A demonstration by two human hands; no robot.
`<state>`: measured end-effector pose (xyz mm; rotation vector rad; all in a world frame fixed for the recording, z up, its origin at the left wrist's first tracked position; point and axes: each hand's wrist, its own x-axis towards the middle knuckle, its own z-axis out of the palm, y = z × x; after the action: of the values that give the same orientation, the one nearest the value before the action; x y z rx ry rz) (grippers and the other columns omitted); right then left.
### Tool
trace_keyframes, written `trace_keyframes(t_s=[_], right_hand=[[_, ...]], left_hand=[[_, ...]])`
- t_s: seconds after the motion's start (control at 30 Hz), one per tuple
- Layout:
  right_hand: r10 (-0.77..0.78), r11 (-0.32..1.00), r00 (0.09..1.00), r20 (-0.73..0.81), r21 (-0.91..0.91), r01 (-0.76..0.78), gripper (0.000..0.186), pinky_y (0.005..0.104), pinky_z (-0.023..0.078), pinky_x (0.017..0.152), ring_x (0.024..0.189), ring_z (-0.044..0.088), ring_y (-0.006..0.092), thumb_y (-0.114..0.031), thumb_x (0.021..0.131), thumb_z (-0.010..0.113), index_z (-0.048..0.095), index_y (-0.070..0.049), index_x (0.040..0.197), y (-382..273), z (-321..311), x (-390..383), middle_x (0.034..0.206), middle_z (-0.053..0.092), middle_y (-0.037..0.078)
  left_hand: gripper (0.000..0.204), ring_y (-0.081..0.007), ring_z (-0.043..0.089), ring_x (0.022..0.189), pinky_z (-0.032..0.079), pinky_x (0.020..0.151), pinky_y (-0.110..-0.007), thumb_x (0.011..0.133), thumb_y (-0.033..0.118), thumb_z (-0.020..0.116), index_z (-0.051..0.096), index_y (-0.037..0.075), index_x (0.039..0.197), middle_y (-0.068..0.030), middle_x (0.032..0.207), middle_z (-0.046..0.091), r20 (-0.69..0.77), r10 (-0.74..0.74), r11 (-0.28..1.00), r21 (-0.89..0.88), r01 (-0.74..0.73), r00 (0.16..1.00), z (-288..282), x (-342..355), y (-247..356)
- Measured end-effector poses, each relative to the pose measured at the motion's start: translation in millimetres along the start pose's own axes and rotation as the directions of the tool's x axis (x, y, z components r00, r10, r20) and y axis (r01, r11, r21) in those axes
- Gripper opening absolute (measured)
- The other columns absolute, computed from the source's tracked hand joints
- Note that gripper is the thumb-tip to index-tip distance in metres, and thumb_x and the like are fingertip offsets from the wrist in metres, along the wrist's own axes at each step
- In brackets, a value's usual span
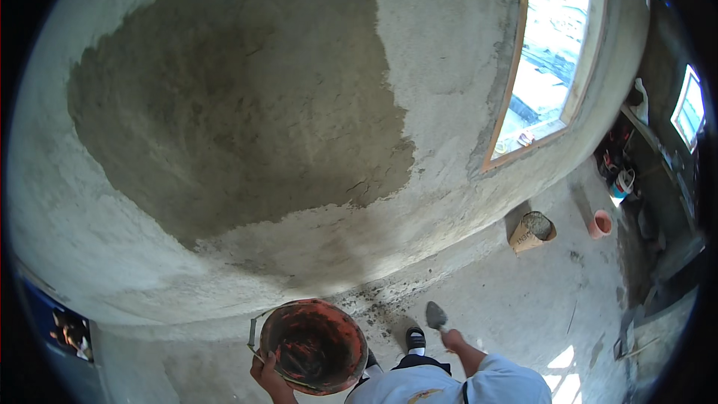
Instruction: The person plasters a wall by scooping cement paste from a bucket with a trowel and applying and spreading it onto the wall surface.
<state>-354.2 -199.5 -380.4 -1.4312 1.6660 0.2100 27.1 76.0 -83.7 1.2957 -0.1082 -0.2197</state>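
My left hand (271,378) grips the rim of a round reddish bucket (351,329), at the lower middle of the head view. Its inside is smeared dark with mortar, and a handle hangs at its left side. In my right hand (453,341) is a pointing trowel (436,316), held by its handle with the grey blade directed at the wall. Ahead of both hands stands a plastered wall (441,52) bearing a large, darker, damp-looking patch of mortar (247,105). The trowel is apart from the wall and the bucket.
Crumbs of mortar (381,305) lie along the wall's foot. A paper sack (523,236) of grey material and a small pinkish bucket (600,224) stand on the floor at right. A wood-framed window (516,97) opens in the wall. Beyond stands a white-and-blue pail (622,184).
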Motion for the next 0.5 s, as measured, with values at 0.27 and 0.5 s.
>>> trace_keyframes(t_s=[0.27, 0.5], right_hand=[[-0.189, 0.855, 0.974, -0.124, 0.468, 0.225, 0.029, 0.0382, 0.050, 0.043, 0.050, 0.062, 0.0212, -0.029, 0.098, 0.067, 0.060, -0.002, 0.092, -55, -121, -37, 0.069, 0.062, 0.009], [-0.686, 0.411, 0.413, -0.599, 0.150, 0.899, 0.022, 0.0243, 0.036, 0.045, 0.050, 0.046, 0.0044, -0.017, 0.103, 0.063, 0.056, -0.003, 0.086, -244, -253, -202, 0.062, 0.051, -0.002]], left_hand=[[0.025, -0.0207, 0.065, 0.086, 0.053, 0.083, -0.036, 0.082, -0.003, 0.065, 0.070, -0.007, 0.106, -0.0094, 0.097, 0.070, -0.006, -0.028, 0.997, 0.071, 0.029, 1.000, 12, 28, -1], [0.031, -0.0197, 0.068, 0.094, 0.053, 0.088, -0.034, 0.088, 0.000, 0.062, 0.069, -0.008, 0.117, -0.0119, 0.106, 0.072, 0.081, -0.037, 0.999, 0.023, 0.036, 0.996, 58, 31, 0]])
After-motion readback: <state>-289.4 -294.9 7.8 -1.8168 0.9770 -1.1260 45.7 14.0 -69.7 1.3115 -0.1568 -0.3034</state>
